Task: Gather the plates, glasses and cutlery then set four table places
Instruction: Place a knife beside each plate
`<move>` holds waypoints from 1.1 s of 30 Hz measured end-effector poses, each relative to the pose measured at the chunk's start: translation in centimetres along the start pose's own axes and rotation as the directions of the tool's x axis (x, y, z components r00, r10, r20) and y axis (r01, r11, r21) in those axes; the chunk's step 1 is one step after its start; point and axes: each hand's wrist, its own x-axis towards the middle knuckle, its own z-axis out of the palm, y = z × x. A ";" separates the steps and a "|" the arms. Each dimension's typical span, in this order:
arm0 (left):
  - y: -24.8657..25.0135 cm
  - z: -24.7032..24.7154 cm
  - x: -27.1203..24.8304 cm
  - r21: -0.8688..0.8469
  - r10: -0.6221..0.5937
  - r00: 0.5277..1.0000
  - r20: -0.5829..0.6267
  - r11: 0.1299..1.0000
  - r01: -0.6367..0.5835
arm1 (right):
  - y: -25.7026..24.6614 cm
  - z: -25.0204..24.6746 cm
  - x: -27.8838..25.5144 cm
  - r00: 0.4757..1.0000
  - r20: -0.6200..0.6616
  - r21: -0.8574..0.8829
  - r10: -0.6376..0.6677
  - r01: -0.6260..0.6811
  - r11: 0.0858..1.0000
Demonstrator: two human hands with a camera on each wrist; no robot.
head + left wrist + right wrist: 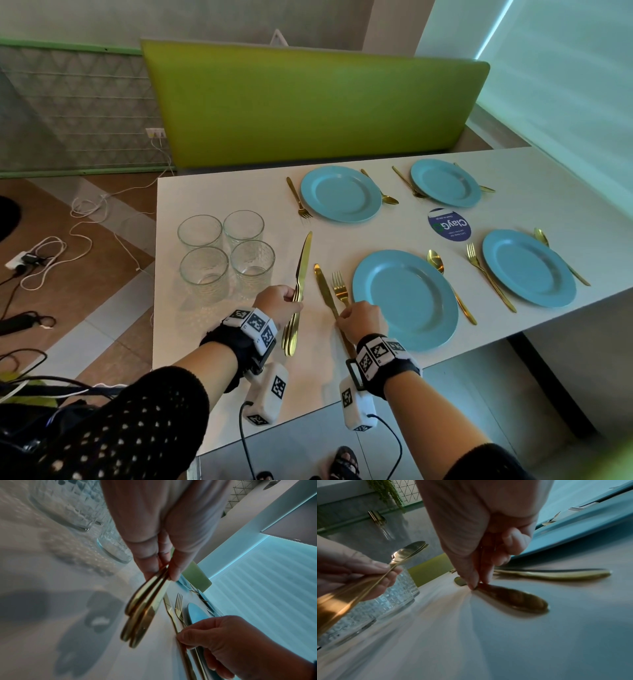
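My left hand (294, 298) grips a bundle of gold knives (301, 270) by their middles, lifted above the white table (239, 370); the handles point back at me (137, 622). My right hand (339, 318) pinches the handle of one gold knife (323, 287) that lies flat on the table, thumb and finger closed on it (476, 585). That knife lies beside a fork (339, 287), left of the near blue plate (406, 299). Three more blue plates (340, 193) (445, 181) (529, 267) have forks and spoons beside them. Several clear glasses (226, 253) stand grouped at the left.
A round blue sticker (449, 224) lies between the plates. A green bench back (308, 102) stands beyond the far table edge. Cables and a power strip (30, 260) lie on the floor to the left. The glasses stand close to my left hand.
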 end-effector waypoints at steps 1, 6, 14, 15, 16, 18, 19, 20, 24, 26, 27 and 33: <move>0.1 0.0 -0.1 0.005 0.004 1.000 0.001 1.000 -0.004 | 0.0 0.0 0.0 1.000 -0.001 0.006 0.003 -0.003 1.000; 0.1 0.0 -0.2 0.019 0.007 1.000 0.005 1.000 -0.008 | 0.2 -0.2 0.1 1.000 -0.005 0.019 0.010 -0.010 1.000; -0.1 0.1 0.1 0.011 -0.006 1.000 0.003 1.000 0.006 | 0.5 -0.4 0.1 1.000 0.003 0.012 0.012 -0.012 1.000; -0.1 0.2 0.1 0.008 -0.007 1.000 0.002 1.000 0.007 | 0.5 -0.5 0.1 1.000 0.003 0.012 0.014 -0.014 1.000; -0.2 0.2 0.1 0.004 -0.009 1.000 0.002 1.000 0.009 | 0.5 -0.5 0.2 1.000 0.002 0.013 0.017 -0.017 1.000; -0.2 0.2 0.1 0.000 -0.011 1.000 0.002 1.000 0.011 | 0.5 -0.5 0.2 1.000 0.003 0.017 0.019 -0.019 1.000; -0.2 0.3 0.1 -0.001 -0.012 1.000 0.002 1.000 0.012 | 0.5 -0.5 0.2 1.000 0.003 0.019 0.019 -0.019 1.000; -0.2 0.3 0.1 -0.002 -0.013 1.000 0.002 1.000 0.013 | 0.5 -0.5 0.2 1.000 0.003 0.020 0.021 -0.021 1.000; -0.2 0.3 0.0 0.005 -0.018 1.000 0.006 1.000 0.018 | 0.5 -0.4 0.2 1.000 -0.001 0.021 0.021 -0.021 1.000; -0.1 0.3 0.0 0.005 -0.018 1.000 0.005 1.000 0.018 | 0.5 -0.4 0.2 1.000 -0.003 0.014 0.018 -0.018 1.000; -0.1 0.4 0.0 0.007 -0.016 1.000 0.005 1.000 0.016 | 0.5 -0.4 0.2 1.000 -0.005 0.010 0.018 -0.018 1.000; -0.2 0.5 0.0 0.002 -0.029 1.000 0.010 1.000 0.029 | 0.8 -0.4 0.2 0.999 -0.009 0.019 0.037 -0.036 0.999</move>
